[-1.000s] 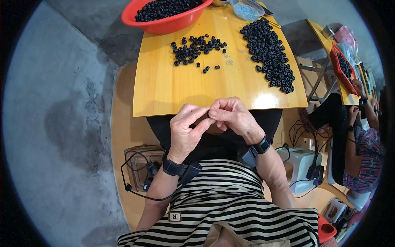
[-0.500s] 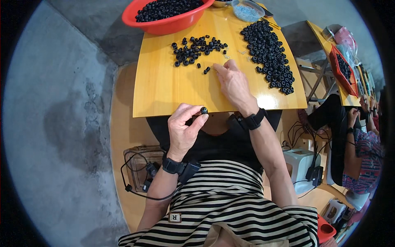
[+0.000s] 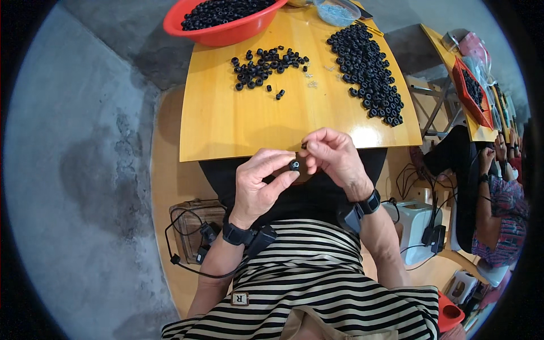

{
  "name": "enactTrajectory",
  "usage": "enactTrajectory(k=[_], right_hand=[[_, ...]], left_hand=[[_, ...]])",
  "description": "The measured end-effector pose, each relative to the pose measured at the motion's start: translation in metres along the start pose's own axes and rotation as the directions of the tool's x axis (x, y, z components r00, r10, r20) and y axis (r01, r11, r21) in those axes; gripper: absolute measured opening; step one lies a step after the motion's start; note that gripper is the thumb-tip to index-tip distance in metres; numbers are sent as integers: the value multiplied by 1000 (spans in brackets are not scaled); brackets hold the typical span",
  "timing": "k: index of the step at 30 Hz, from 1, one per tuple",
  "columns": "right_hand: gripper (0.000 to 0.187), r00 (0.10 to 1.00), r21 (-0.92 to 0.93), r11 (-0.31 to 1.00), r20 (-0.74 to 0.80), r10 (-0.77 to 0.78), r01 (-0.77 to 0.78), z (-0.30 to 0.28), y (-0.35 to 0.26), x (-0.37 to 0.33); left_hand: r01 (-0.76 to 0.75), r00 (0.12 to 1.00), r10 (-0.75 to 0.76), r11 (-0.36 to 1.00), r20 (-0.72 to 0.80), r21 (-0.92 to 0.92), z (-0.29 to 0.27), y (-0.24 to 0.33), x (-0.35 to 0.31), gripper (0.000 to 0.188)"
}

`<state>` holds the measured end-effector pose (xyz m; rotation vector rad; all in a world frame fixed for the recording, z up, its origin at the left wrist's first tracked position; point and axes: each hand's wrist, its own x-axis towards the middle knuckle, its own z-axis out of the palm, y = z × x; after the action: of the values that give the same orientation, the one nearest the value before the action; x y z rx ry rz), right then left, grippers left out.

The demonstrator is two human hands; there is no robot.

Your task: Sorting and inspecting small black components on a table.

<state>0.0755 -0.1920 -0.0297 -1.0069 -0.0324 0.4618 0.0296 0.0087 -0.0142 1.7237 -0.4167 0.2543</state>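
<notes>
Just off the near edge of the yellow table [image 3: 238,119], my left hand [image 3: 258,190] pinches a small black ring-like part [image 3: 294,165] between thumb and fingertips, with its hollow end showing. Close beside it, my right hand [image 3: 340,161] has thumb and forefinger closed on a small dark piece [image 3: 304,145], too small to name. Loose black ring-like parts [image 3: 263,69] lie scattered at mid-table, and a few sit apart, nearer to me. A bigger, dense patch of the same parts [image 3: 365,73] covers the table's right side. Tiny clear bits [image 3: 312,84] lie between the two groups.
A red basin [image 3: 249,28] heaped with black parts stands at the far left of the table. At the far right is a clear tub [image 3: 338,13] with pale blue bits. Another person [image 3: 501,221] sits at a second table with a red basket [image 3: 473,93]. Cables hang nearby.
My right hand has come back from the scattered parts to beside my left hand, now with a small dark piece in its fingertips. My left hand has shifted slightly right, still holding its part.
</notes>
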Motion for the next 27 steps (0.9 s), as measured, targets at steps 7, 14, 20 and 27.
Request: enactTrajectory(k=[7,14,20,27], right_hand=[[17,993,85,991,42,-107,103,3,17,-21],[19,979,-45,979,50,-199,201,7,16,-23],[18,982,-51,981,9,-186,187,12,14,-24],[17,981,-25,981,-22,-191,190,13,15,-23]], left_hand=[[32,999,-31,997,26,-67,1,10,-6,32],[7,1000,-5,999,27,-53,1,11,-9,33],[9,1000,-8,996,18,-89,3,8,-11,34],[12,1000,-12,995,10,-98,4,8,-11,34]])
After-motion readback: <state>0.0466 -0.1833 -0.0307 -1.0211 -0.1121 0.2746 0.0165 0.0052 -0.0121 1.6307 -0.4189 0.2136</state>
